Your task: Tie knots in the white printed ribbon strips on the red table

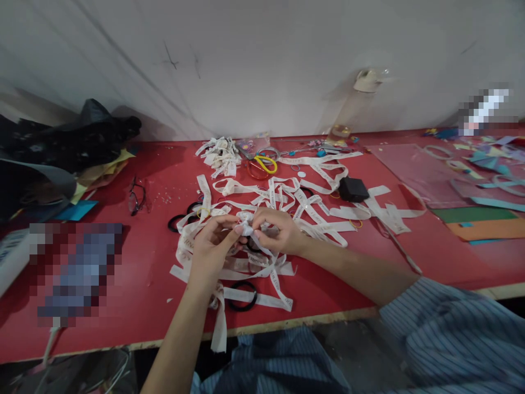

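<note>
My left hand (212, 241) and my right hand (282, 230) meet over the middle of the table, fingers pinched on a bunched white ribbon (245, 223). The ribbon looks gathered or knotted between the fingertips; its exact form is too small to tell. Long printed white ribbon strips (281, 293) lie tangled under and around both hands, one end hanging over the front edge. Black rings (243, 296), like hair ties, lie among the strips, one of them close to the table's front edge.
On the red table (159, 295), scissors (266, 163) with yellow and red handles lie beside a heap of white ribbon pieces (221, 155). A clear bottle (348, 112), black block (354, 189), eyeglasses (136, 197) and coloured sheets (479, 221) surround the ribbons. Black plastic (69, 134) is piled left.
</note>
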Available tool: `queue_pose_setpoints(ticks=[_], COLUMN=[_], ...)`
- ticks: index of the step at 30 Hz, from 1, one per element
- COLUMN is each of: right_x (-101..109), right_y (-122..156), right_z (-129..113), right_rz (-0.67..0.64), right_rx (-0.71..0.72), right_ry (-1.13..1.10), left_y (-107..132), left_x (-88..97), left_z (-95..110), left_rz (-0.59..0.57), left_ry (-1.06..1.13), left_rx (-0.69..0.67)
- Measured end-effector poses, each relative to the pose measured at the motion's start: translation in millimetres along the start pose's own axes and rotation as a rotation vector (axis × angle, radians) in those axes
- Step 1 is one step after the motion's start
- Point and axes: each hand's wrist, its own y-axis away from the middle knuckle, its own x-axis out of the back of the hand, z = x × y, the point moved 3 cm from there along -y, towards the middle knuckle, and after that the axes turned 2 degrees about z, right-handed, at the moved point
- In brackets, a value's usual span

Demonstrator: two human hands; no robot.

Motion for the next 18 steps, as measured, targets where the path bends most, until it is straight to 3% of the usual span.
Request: queue_pose_setpoints(ticks=[6, 14, 18], right_x=[0.6, -0.2, 0.9], right_y=[-0.4, -1.4, 0.1], right_z=[-0.7, -5.4, -1.6], right_rz=[-0.026, -0.041, 0.021], right_rx=[-0.008, 0.047, -0.105], right_ry=[0.008, 0.008, -0.014], left_y=[-0.3, 1.7, 2.3], left_x=[1.7, -2.2, -3.5], left_z=[0.2, 3.8, 6.3], left_rz=[0.025, -0.047, -0.055], left_ry=[0.014, -0.101, -0.145], left_rx=[-0.012, -0.049, -0.063])
